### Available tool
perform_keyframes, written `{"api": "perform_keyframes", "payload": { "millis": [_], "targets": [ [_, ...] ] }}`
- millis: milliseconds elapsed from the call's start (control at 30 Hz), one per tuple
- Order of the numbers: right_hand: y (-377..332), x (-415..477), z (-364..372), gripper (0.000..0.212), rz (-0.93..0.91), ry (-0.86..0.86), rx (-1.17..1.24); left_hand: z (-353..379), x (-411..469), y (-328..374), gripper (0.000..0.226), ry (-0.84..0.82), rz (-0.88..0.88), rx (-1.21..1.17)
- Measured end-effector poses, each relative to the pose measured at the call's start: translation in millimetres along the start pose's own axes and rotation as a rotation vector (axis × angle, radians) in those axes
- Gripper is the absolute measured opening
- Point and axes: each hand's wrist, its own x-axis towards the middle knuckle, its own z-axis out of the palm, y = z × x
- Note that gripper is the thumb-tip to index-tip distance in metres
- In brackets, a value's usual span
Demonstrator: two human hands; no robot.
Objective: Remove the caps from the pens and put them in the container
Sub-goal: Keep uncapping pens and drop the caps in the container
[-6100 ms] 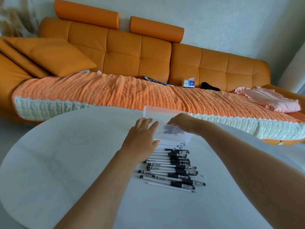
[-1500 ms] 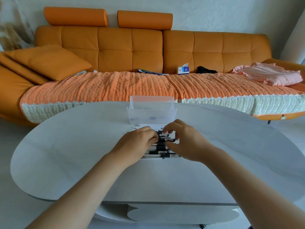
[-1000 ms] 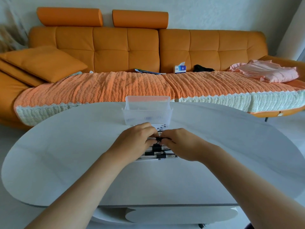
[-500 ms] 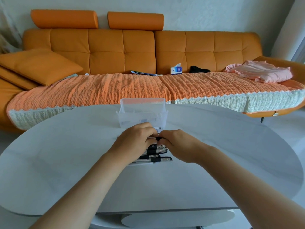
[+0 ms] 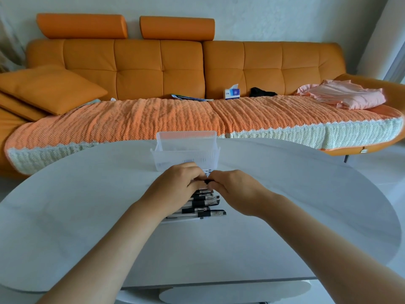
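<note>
Hands are fingertip to fingertip over the pens, fingers curled. L hand (image 5: 178, 184) and R hand (image 5: 236, 189) both pinch one pen (image 5: 207, 181) at the far end of the row. Only a small black bit of it shows between my fingertips, so can't tell cap from barrel there. Rest of the pens (image 5: 202, 204) lie side by side on the white table (image 5: 87, 216), partly under my L hand, w/ their black grips showing between my wrists. Clear plastic container (image 5: 186, 150) stands just beyond my hands, near the table's far edge, approx. centred. Dark specks show thru its front wall, too small to tell what. Behind the table is an orange sofa (image 5: 153, 66) w/ an orange-and-white knit throw (image 5: 131, 121) over the seat. On it are a cushion (image 5: 50, 88) at left, a tissue box (image 5: 231, 93) mid-back, sth black (image 5: 263, 92) beside the box, and pink clothes (image 5: 344, 96) at right.
</note>
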Motion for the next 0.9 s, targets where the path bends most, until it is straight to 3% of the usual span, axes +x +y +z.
{"api": "perform_keyframes", "payload": {
  "millis": [67,200,600,800,900],
  "targets": [
    [0.0,1.3,-1.4,0.027,0.039,-0.025,0.093,-1.1,-0.3,0.2,0.004,0.051,0.063,0.061],
    [0.4,-2.4,0.5,0.029,0.057,-0.086,0.048,4.7,-3.5,2.4,0.007,0.061,0.149,0.118],
    [-1.3,-1.8,2.6,0.031,-0.052,0.032,-0.162,-0.7,-7.5,-5.2,0.011,0.041,0.023,-0.085],
    [2.5,-0.3,0.4,0.027,0.035,-0.023,-0.039,-4.5,-6.9,-10.0,0.008,0.018,-0.041,-0.001],
    [14.7,-0.3,0.3,0.010,0.121,-0.041,0.032,-5.6,-9.0,-18.2,0.007,-0.017,-0.117,0.074]
  ]
}}
